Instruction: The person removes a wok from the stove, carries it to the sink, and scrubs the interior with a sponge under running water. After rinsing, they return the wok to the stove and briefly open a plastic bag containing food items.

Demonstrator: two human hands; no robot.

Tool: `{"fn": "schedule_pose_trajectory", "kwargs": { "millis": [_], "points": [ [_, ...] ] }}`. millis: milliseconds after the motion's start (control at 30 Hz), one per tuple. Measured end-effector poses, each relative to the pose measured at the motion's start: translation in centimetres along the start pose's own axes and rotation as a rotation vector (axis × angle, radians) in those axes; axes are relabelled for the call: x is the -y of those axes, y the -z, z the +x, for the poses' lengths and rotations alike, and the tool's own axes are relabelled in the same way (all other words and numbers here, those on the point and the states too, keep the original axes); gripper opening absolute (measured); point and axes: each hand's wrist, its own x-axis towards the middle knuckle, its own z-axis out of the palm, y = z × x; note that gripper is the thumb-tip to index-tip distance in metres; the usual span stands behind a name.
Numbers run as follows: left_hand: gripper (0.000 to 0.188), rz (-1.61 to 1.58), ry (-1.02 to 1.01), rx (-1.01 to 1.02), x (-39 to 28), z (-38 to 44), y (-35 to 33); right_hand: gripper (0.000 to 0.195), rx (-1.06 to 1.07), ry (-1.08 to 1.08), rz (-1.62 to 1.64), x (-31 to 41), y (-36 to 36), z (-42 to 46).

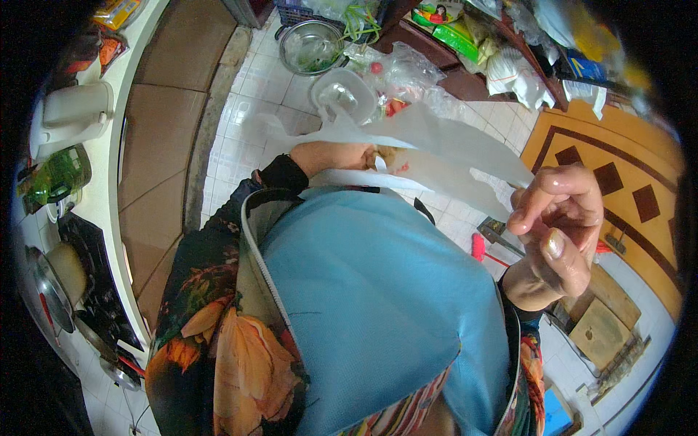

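A translucent white plastic bag (452,133) is stretched between my two hands in front of a blue garment (371,261). My left hand (343,157) grips the bag at its left part, with its fingertips partly hidden by the plastic. A small brownish lump (386,155) shows at those fingers, too unclear to name. My right hand (564,223) is raised at the right, wet and with curled fingers. The tapered end of the bag meets its fingers, where it looks pinched. Red marks show on the plastic near the left hand.
On the tiled floor ahead are a metal pot (312,48) with greens, a clear plastic tub (343,94) and crumpled plastic bags (409,68). A white counter (122,136) runs along the left. At right are an orange-brown patterned panel (616,158) and a pink brush head (477,247).
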Motion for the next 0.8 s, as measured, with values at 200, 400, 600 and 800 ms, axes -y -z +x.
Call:
{"fn": "schedule_pose_trajectory", "kwargs": {
  "millis": [200, 400, 600, 800],
  "points": [
    [0.024, 0.638, 0.114, -0.217, -2.0, -3.8, 2.6, 0.047, 0.151, 0.059, -0.146, 0.4, 0.1, 1.4],
    [0.022, 0.921, 0.295, -0.306, -0.2, -6.0, 5.4, 0.052, 0.264, 0.125, -0.176, 0.6, -1.3, 3.4],
    [0.037, 0.79, 0.4, -0.379, 3.4, -5.4, 6.3, 0.052, 0.177, 0.135, -0.168, -0.1, -3.8, 4.6],
    [0.04, 0.635, 0.471, -0.327, 8.2, -4.1, 2.9, 0.049, 0.172, 0.037, -0.149, -0.7, -5.1, 4.9]
  ]
}}
